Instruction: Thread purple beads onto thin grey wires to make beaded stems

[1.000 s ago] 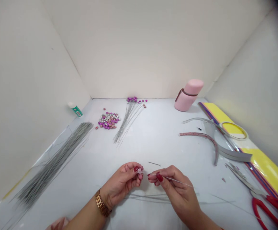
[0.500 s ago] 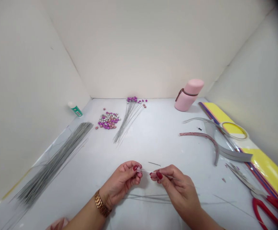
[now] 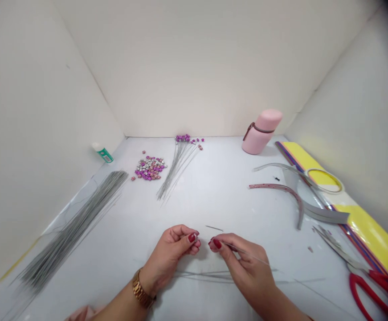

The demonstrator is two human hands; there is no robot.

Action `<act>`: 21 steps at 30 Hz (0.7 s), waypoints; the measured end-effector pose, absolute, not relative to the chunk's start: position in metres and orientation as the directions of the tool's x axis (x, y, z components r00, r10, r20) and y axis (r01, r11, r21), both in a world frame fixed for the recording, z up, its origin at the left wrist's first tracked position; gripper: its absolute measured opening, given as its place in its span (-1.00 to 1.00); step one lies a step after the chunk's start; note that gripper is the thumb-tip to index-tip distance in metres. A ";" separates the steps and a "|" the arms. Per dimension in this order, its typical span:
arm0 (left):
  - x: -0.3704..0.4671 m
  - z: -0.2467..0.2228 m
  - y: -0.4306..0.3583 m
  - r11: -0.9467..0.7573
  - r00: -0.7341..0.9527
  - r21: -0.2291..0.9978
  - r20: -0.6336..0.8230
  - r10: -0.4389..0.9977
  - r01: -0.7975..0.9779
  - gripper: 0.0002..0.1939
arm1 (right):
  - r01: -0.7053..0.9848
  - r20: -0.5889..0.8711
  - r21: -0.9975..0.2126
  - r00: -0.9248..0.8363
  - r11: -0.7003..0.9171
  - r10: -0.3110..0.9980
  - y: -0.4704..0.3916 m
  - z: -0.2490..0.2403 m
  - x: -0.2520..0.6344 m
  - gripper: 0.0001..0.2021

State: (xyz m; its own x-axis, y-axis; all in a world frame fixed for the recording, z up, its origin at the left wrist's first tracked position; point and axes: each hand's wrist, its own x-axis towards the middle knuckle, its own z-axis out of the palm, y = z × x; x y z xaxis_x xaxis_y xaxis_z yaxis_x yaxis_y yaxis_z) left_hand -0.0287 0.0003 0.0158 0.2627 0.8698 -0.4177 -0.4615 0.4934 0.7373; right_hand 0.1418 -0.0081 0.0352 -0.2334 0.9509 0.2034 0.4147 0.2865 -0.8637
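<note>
My left hand (image 3: 172,249), with a gold watch at the wrist, pinches a small pinkish star bead (image 3: 195,237) between thumb and fingers, mostly hidden. Facing it across a small gap, my right hand (image 3: 247,263) holds a thin grey wire (image 3: 247,253) that runs back over the fingers to the right. A short needle-like piece (image 3: 214,228) lies on the table just beyond the fingertips. Several loose wires (image 3: 203,276) lie under and between my hands.
Long wire bundle (image 3: 76,227) at left; pile of star beads (image 3: 150,168) and bead-tipped wires (image 3: 178,169) behind. Glue stick (image 3: 103,154) by the left wall. At right: pink bottle (image 3: 262,132), curved strips (image 3: 280,187), tape roll (image 3: 339,183), yellow sheets (image 3: 370,223), red-handled scissors (image 3: 357,281).
The wire tip has drawn back from the bead, and a gap now separates my hands. My left fingers cover more of the bead. The view has shifted slightly.
</note>
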 end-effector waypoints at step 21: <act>-0.012 0.018 -0.003 0.335 0.217 0.795 -0.258 0.941 -0.505 -0.81 | -0.385 -0.325 -0.829 -0.261 -0.406 0.909 -0.003 0.028 0.119 -0.82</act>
